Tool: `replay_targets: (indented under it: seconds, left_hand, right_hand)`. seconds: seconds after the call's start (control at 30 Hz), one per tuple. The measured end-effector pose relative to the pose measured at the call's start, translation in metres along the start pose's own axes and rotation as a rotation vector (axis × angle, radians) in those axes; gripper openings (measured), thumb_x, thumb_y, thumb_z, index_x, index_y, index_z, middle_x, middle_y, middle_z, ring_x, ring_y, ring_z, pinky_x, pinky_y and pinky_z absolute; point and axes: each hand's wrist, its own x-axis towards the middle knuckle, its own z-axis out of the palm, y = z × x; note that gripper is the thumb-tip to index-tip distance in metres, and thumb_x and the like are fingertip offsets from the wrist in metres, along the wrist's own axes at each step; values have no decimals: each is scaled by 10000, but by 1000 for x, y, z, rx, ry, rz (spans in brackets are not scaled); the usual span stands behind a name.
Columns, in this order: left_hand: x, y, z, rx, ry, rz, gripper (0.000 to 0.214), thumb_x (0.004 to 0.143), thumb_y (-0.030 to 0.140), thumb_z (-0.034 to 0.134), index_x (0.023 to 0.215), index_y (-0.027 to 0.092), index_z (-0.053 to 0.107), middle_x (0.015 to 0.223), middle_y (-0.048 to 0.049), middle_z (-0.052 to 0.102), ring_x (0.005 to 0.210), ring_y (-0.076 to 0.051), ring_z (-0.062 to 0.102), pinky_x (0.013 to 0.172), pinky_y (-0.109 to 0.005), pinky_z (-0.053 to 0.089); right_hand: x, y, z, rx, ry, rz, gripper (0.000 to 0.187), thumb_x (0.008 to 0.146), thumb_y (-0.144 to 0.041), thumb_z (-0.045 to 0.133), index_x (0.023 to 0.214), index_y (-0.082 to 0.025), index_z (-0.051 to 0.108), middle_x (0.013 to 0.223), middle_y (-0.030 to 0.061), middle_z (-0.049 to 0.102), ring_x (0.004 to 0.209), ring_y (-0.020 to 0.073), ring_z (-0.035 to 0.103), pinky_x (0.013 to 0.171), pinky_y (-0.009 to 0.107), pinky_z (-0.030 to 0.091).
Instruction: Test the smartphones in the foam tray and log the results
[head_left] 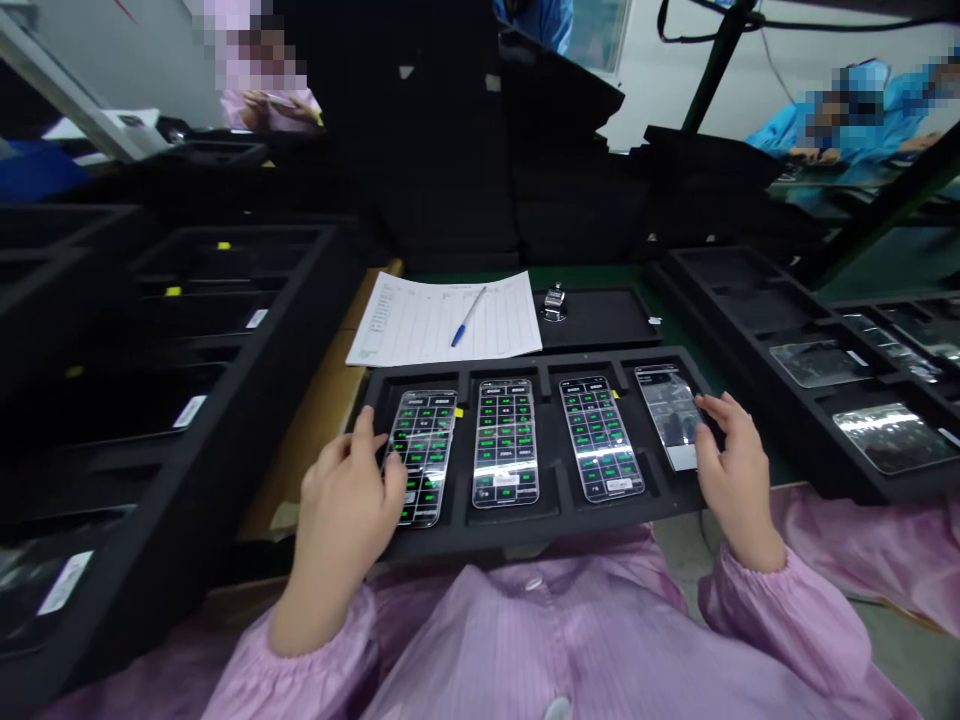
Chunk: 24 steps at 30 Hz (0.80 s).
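Left hand [345, 505]: curled, fingers on edges of leftmost smartphone [424, 455] | Right hand [739, 470]: half-open, fingertips touching rightmost smartphone [667, 415] | Location: both phones in slots of black foam tray [480, 535], two other smartphones [504, 445] between

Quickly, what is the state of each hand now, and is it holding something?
Left hand: closed on the leftmost phone, seems to hold it.
Right hand: open, touching the edge of the rightmost phone.

Electronics factory floor, pink anti-static smock [525, 640], foam trays [525, 528] of phones [504, 443]
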Motion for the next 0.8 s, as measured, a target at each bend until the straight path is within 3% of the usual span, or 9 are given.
replay_targets:
  seconds: [0.13,0.3,0.43,0.6,0.8]
  left_hand:
    - [-5,8,7,-111,69,-21,628,918,324,369,1475,36,408,1168,-228,686,1181,-379,614,1030,-597,462]
    - [-14,9,5,-477,29,-195,614,934,377,414,1487,111,404,1237,-183,651,1217,-335,594,1080,-571,427]
    - [-16,6,2,-791,32,-260,616,924,401,466,1495,186,386,1284,-145,618,1212,-275,594,1084,-516,423]
    - [-13,1,0,-847,4,-348,637,905,421,496,1490,187,399,1257,-134,650,1217,-279,590,1119,-537,377]
    - [-9,-9,1,-1043,-35,-374,636,881,372,496,1472,158,403,1235,-140,668,1179,-264,634,1102,-506,434]
  right_hand:
    - [-1,0,-2,-10,-1,-26,357,937,-340,455,1209,-178,618,1225,149,671,1345,343,511,1102,608,390]
    - [-2,0,-3,-67,-19,-51,341,941,-344,463,1183,-180,637,1192,174,682,1322,362,534,1076,571,435]
    - [-2,0,-4,-76,-21,-46,342,933,-357,464,1170,-182,639,1182,173,686,1306,368,549,1073,563,444]
    - [-2,1,-5,-94,-33,-55,360,934,-375,456,1173,-184,647,1172,171,689,1311,358,548,1073,543,447]
    - [-3,6,-4,-137,-9,-68,408,912,-412,461,1182,-191,674,1176,176,701,1292,353,573,1047,528,478]
